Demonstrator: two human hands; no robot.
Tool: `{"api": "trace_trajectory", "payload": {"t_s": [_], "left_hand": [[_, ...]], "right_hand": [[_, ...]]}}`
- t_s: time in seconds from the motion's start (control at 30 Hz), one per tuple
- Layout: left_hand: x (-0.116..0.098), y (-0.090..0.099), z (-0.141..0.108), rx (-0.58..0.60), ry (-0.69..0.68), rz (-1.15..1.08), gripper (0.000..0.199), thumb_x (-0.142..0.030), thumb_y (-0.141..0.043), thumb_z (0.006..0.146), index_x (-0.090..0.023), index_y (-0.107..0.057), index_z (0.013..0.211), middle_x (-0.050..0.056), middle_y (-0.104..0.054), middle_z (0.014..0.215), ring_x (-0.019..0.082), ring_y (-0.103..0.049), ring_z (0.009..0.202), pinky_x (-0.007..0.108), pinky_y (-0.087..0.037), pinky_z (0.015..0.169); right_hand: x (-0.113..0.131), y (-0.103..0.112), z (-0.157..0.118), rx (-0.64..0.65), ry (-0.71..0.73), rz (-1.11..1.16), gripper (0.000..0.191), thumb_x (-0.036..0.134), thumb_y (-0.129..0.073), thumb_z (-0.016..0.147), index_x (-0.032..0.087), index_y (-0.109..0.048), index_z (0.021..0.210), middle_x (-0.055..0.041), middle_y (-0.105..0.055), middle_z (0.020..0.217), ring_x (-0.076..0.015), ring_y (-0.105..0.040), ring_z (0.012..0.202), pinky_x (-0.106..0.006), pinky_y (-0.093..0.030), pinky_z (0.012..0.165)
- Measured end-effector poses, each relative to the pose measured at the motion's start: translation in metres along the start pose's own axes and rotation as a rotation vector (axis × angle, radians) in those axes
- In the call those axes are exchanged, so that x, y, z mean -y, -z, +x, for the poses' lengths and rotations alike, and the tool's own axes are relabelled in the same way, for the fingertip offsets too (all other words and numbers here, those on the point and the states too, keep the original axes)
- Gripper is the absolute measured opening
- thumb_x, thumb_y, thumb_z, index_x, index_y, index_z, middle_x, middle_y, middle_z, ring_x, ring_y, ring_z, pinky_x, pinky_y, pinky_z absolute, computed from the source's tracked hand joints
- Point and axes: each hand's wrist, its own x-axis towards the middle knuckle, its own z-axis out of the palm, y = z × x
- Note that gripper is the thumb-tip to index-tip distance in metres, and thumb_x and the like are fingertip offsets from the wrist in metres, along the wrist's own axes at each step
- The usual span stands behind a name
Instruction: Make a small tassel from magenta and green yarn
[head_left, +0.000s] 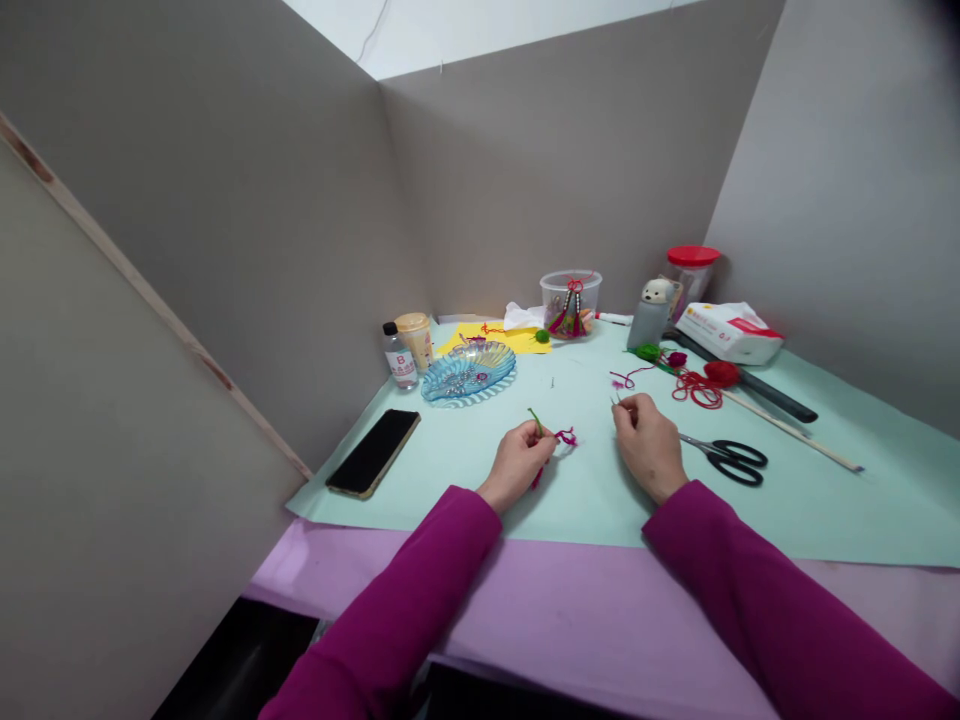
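Closed in a pinch, my left hand [519, 464] holds a small piece of magenta yarn [567, 437], with a short green strand [535, 420] sticking up above the fingers. My right hand [649, 446] is pinched on a thin, pale pointed item [614, 400], too small to name. Black-handled scissors [735, 461] lie just right of that hand, their blades partly hidden by it. A loose magenta thread [624, 380] rests on the mat beyond my right fingertips. Both hands are low over the pale green mat, apart from each other.
A phone [375, 452] lies at left, near a bottle [400, 358], a cup [416, 340] and a blue glass dish [469, 374]. Behind stands a clear tub [571, 300]. On the right are red yarn [701, 388], a stick [795, 430] and a tissue pack [729, 332].
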Motion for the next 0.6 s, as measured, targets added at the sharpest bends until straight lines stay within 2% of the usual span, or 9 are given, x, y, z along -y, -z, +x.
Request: {"api": "trace_trajectory", "payload": {"t_s": [0.07,0.13,0.2,0.27,0.6], "left_hand": [[0.002,-0.001,0.002,-0.011,-0.015,-0.007,0.009,-0.025,-0.054,0.074,-0.015,-0.053,0.073,-0.004,-0.047,0.057,0.007,-0.037,0.047,0.019,-0.027,0.046],[0.004,-0.002,0.004,-0.03,-0.028,-0.02,0.01,-0.025,-0.054,0.074,-0.015,-0.052,0.073,-0.004,-0.046,0.056,0.007,-0.038,0.048,0.019,-0.028,0.046],[0.006,-0.003,0.007,-0.039,-0.028,-0.038,0.011,-0.027,-0.054,0.075,-0.015,-0.052,0.074,-0.005,-0.045,0.055,0.007,-0.037,0.046,0.019,-0.028,0.045],[0.007,-0.003,0.008,-0.034,-0.027,-0.046,0.011,-0.027,-0.054,0.075,-0.016,-0.053,0.075,-0.005,-0.044,0.055,0.007,-0.037,0.045,0.019,-0.028,0.044],[0.002,-0.004,0.005,-0.046,-0.013,-0.067,0.007,-0.022,-0.051,0.072,-0.016,-0.053,0.076,-0.006,-0.043,0.054,0.006,-0.036,0.044,0.018,-0.029,0.045]], "right_hand": [[0.006,0.0,-0.004,0.037,0.062,0.141,0.019,0.034,-0.043,0.084,0.019,-0.055,0.081,-0.0013,-0.058,0.067,-0.0141,-0.048,0.059,-0.026,-0.032,0.059],[0.015,-0.002,-0.013,0.163,0.153,0.234,0.017,0.033,-0.044,0.084,0.021,-0.054,0.077,0.0007,-0.057,0.065,-0.0129,-0.048,0.058,-0.024,-0.034,0.06],[0.023,-0.005,-0.021,0.275,0.241,0.254,0.015,0.031,-0.044,0.083,0.021,-0.053,0.075,0.0015,-0.056,0.064,-0.0124,-0.048,0.058,-0.024,-0.035,0.06],[0.027,-0.008,-0.026,0.335,0.301,0.221,0.015,0.029,-0.044,0.083,0.021,-0.053,0.075,0.0012,-0.056,0.066,-0.0126,-0.049,0.06,-0.024,-0.035,0.061],[0.022,-0.01,-0.026,0.359,0.346,0.112,0.014,0.028,-0.042,0.084,0.021,-0.05,0.073,0.0008,-0.056,0.066,-0.0131,-0.049,0.06,-0.024,-0.034,0.061]]}}
